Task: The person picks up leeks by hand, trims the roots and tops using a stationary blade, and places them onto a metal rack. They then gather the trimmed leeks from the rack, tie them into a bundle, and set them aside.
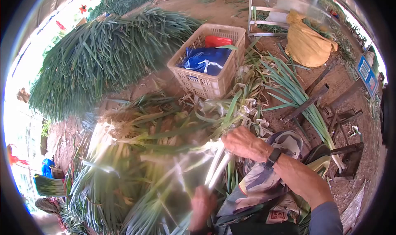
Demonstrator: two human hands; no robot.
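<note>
My right hand (244, 143), with a dark band on the wrist, is closed at the root end of a few white scallion stalks (216, 167) in front of my lap. Lower down, my left hand (202, 204) is blurred and lies at the lower part of the same stalks; its fingers are too smeared to read. To the left spreads a big heap of scallions (111, 189), roots upward and green leaves toward me. Peeled leaves and dry skins (249, 107) lie just beyond my right hand.
Ahead stands a tan plastic crate (202, 84) holding blue and red bags. A large green scallion pile (107, 57) is at the back left. On the right, more scallions (303, 97) lean across a metal frame (307, 103), near a yellow sack (307, 41) and a blue-and-white sign (367, 75).
</note>
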